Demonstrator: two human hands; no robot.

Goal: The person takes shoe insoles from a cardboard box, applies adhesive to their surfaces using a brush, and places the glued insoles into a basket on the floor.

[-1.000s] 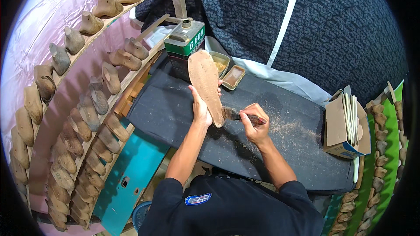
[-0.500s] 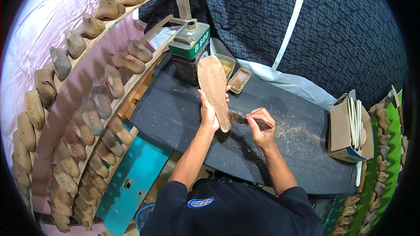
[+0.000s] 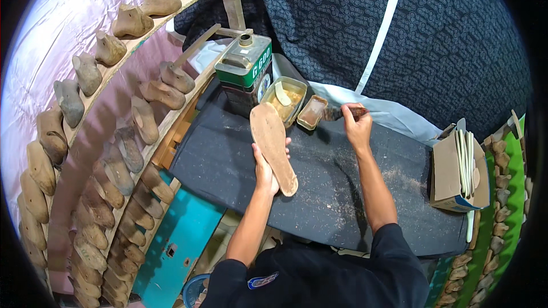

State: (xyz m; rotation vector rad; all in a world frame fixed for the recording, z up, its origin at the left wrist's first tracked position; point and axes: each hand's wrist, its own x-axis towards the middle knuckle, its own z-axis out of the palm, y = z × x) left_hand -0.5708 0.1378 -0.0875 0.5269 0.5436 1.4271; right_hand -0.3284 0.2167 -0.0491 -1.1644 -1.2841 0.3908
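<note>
Right hand (image 3: 357, 127) is closed on a brush (image 3: 342, 113), bristles pointing left and touching or just over the small tray (image 3: 313, 112) of brown glue. Left hand (image 3: 266, 166) grips the insole (image 3: 273, 145) from beneath, holding it above the dark bench (image 3: 228, 148). The insole's long axis runs from the far left to the near right, its near end toward the body. It lies down and to the left of the brush, apart from it. Beyond are a larger tray (image 3: 285, 95) and a green can (image 3: 244, 67). Shoe lasts (image 3: 131, 120) fill the racks on the left; a carton (image 3: 451, 171) stands on the right.
</note>
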